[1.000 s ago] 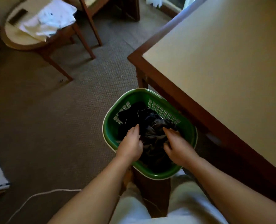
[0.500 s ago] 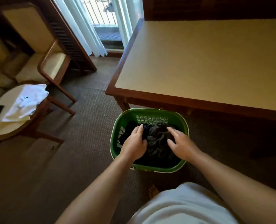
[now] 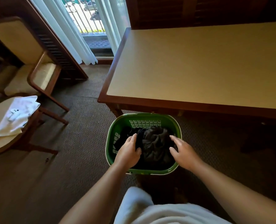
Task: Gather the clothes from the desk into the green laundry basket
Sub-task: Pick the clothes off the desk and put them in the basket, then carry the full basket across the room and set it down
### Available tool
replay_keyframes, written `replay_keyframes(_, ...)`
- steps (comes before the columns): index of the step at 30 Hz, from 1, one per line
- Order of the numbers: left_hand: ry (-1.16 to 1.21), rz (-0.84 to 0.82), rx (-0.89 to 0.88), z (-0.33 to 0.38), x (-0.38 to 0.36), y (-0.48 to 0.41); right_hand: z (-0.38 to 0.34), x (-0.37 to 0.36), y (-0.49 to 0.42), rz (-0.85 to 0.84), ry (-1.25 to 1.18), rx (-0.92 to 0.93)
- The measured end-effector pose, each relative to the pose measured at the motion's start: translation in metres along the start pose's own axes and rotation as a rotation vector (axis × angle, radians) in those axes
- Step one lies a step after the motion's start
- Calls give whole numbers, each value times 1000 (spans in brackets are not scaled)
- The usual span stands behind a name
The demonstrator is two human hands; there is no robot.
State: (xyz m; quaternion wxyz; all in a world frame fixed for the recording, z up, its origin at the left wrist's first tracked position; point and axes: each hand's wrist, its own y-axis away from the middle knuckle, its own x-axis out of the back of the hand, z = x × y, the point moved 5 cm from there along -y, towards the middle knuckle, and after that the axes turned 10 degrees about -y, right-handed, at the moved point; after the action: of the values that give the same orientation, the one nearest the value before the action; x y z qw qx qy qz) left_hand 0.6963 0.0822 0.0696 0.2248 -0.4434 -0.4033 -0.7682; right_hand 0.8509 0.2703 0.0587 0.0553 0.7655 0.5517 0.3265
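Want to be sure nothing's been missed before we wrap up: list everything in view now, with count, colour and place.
laundry basket: one, green, on the carpet in front of the desk
clothes: one heap, dark, inside the basket
desk: one, tan top, brown wood edge, beyond the basket
armchair: one, brown wood, cream cushions, left
round table: one, cream top, lower left
cloth: one, white, on the round table
blinds: white, at the window
carpet: brown, floor
shorts: light, bottom edge
left hand: on the clothes
right hand: fingers spread, at the clothes
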Motion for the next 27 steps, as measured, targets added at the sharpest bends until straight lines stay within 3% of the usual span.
replay_keyframes(11,56,-97,-8,-114,11,-61,4,-69,-34,193,-290,-278)
replay_keyframes(20,171,-180,263,-207,-22,-117,64,-80,-57,447,-290,-607)
replay_keyframes(27,286,-232,455,-243,-79,-160,117,-69,-107,453,-338,-709)
